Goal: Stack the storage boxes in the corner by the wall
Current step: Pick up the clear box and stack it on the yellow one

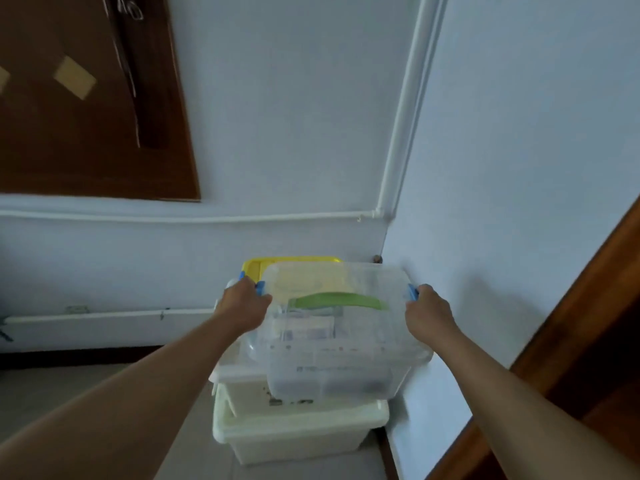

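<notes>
A clear plastic storage box [332, 355] with a green lid handle and blue side clips is held between both hands, over a stack in the room corner. My left hand [242, 306] grips its left end and my right hand [429, 313] grips its right end. Under it a yellow lid [256, 266] shows at the back, on a white box [242, 389]. A pale cream box [298, 434] is at the bottom of the stack on the floor. Whether the clear box rests on the stack or hangs just above it, I cannot tell.
Two pale blue walls meet in the corner [384, 244] right behind the stack. White conduit [194, 218] runs along the left wall. A brown board [86, 98] hangs at upper left. A wooden door frame [588, 341] stands at right. Grey floor [52, 393] lies at left.
</notes>
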Tool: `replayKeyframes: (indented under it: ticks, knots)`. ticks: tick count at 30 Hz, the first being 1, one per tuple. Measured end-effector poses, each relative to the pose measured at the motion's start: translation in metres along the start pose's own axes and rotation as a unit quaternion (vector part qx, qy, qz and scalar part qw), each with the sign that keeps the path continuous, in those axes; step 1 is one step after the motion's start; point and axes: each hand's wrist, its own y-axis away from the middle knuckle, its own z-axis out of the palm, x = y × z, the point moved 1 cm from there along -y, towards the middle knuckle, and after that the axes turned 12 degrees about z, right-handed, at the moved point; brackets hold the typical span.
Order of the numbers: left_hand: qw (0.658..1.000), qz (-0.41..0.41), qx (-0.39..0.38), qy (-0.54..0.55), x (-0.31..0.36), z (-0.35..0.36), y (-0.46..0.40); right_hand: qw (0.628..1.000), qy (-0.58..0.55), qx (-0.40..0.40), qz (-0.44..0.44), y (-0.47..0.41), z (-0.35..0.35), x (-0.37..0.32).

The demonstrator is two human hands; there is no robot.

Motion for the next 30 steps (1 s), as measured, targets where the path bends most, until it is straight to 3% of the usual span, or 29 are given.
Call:
replayKeyframes:
  ticks: [7, 14, 23, 30]
  knots:
    - [0.997, -0.052, 0.054, 0.011, -0.010, -0.033, -0.074, 0.997, 0.003, -0.010, -0.078, -0.070, 0.015, -0.090]
    - [0.997, -0.058, 0.049, 0.018, -0.037, -0.041, -0.152, 0.996, 0.023, 0.002, -0.081, -0.114, 0.056, -0.146]
    - [0.999, -0.048, -0.002, 0.021, -0.060, -0.023, -0.226, 0.999, 0.032, 0.010, -0.031, -0.163, 0.098, -0.178]
    - [0.998, -0.042, 0.014, 0.037, -0.062, -0.013, -0.248, 0.999, 0.030, 0.002, -0.025, -0.186, 0.114, -0.182]
